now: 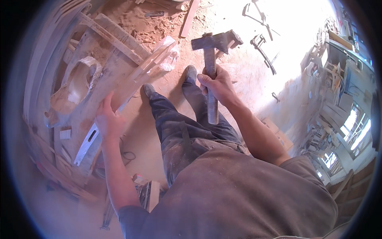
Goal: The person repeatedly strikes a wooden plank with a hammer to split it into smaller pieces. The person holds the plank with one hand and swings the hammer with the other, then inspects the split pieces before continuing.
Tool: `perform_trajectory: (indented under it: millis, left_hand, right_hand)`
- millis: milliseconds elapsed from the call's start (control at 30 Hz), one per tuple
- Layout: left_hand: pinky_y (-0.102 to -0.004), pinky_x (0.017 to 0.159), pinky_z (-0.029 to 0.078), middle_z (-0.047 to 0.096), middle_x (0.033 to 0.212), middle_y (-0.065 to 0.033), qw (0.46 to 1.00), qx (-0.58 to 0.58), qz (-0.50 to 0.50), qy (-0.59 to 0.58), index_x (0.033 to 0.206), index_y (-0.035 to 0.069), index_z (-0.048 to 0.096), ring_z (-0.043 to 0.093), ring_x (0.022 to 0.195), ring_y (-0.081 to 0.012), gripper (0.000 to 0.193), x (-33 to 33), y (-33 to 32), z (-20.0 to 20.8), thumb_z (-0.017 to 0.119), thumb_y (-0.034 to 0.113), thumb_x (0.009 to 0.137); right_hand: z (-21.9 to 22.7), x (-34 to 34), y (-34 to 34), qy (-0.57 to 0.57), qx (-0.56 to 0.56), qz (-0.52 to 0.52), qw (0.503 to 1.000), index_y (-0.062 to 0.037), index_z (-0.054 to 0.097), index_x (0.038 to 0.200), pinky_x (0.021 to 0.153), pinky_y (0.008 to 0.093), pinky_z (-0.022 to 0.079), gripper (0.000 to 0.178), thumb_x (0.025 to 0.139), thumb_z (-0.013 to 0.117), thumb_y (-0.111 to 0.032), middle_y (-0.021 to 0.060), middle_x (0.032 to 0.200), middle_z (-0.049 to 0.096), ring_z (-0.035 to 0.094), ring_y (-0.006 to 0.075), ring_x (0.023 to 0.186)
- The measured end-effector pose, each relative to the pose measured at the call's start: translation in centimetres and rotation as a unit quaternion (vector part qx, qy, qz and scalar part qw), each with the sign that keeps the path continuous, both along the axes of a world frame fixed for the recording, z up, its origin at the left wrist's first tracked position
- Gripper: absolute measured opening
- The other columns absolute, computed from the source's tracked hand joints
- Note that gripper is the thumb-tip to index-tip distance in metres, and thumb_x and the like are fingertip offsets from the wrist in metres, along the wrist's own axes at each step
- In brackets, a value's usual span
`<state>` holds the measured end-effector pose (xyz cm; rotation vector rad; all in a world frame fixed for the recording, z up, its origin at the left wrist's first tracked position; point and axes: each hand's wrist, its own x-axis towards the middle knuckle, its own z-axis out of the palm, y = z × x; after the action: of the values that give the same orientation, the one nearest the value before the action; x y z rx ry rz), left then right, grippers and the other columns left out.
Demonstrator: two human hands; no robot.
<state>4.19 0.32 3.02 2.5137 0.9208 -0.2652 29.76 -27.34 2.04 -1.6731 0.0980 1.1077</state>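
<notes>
Wooden boards (99, 75) lie stacked at the left, and your left hand (108, 119) rests on a pale slotted plank (131, 81) among them, its grip spread flat. At the right, your right hand (217, 85) holds a hammer (211, 63) upright, its grip pressed together around the handle, above your shoes (190, 73) on the sawdust floor (246, 79).

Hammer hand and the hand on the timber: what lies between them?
In the head view, between the right hand gripping the hammer and the left hand on the pale timber lie the person's legs and sawdust floor.
</notes>
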Motion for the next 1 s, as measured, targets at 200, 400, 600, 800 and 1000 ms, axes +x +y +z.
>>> perform_trajectory:
  millis: [200,400,600,800,1000]
  left_hand:
    - [-0.0494,0.088,0.056,0.072,0.111,-0.0161,0.994,0.059,-0.072,-0.058,0.124,0.007,0.066,0.069,0.103,-0.0402,0.053,6.8,-1.2,-1.2,0.088,0.028,0.080]
    - [-0.0462,0.077,0.057,0.071,0.096,-0.0107,0.988,0.086,-0.088,-0.088,0.100,0.009,0.067,0.069,0.091,-0.0346,0.043,9.8,-1.8,-1.3,0.091,0.033,0.074]
    - [-0.0456,0.078,0.059,0.070,0.097,-0.0094,0.988,0.101,-0.084,-0.086,0.099,0.009,0.066,0.069,0.094,-0.0327,0.045,9.5,-1.7,-2.0,0.092,0.033,0.071]
    - [-0.0455,0.076,0.061,0.069,0.099,-0.0083,0.987,0.114,-0.098,-0.059,0.100,0.010,0.065,0.069,0.096,-0.0308,0.047,9.5,-1.7,-1.9,0.093,0.033,0.069]
    - [-0.0462,0.074,0.061,0.068,0.096,-0.0083,0.984,0.127,-0.097,-0.072,0.100,0.010,0.064,0.069,0.095,-0.0309,0.048,9.4,-1.5,-2.1,0.093,0.032,0.069]
  right_hand:
    - [-0.4,-1.4,1.2,-0.032,-0.087,0.042,0.995,-0.0003,0.060,0.103,0.061,0.0342,0.052,0.030,0.096,0.078,-0.024,0.0034,0.076,0.062,0.062,0.0129,0.068]
    - [-0.4,-1.8,4.7,-0.193,-0.198,0.175,0.945,-0.0001,0.056,0.112,0.081,0.0568,0.052,0.033,0.096,0.074,-0.023,0.0297,0.091,0.070,0.068,0.0512,0.092]
    - [0.6,0.3,4.6,-0.101,-0.170,0.146,0.969,0.0010,0.056,0.110,0.075,0.0505,0.055,0.033,0.096,0.073,-0.023,0.0257,0.084,0.069,0.069,0.0447,0.079]
    - [-0.6,-2.3,6.0,-0.195,-0.196,0.152,0.949,0.0043,0.055,0.112,0.075,0.0537,0.055,0.029,0.098,0.067,-0.019,0.0297,0.091,0.073,0.073,0.0460,0.087]
    - [3.2,1.7,6.4,-0.108,-0.155,0.064,0.980,0.0030,0.052,0.112,0.059,0.0439,0.053,0.027,0.099,0.068,-0.014,0.0190,0.080,0.070,0.070,0.0307,0.068]
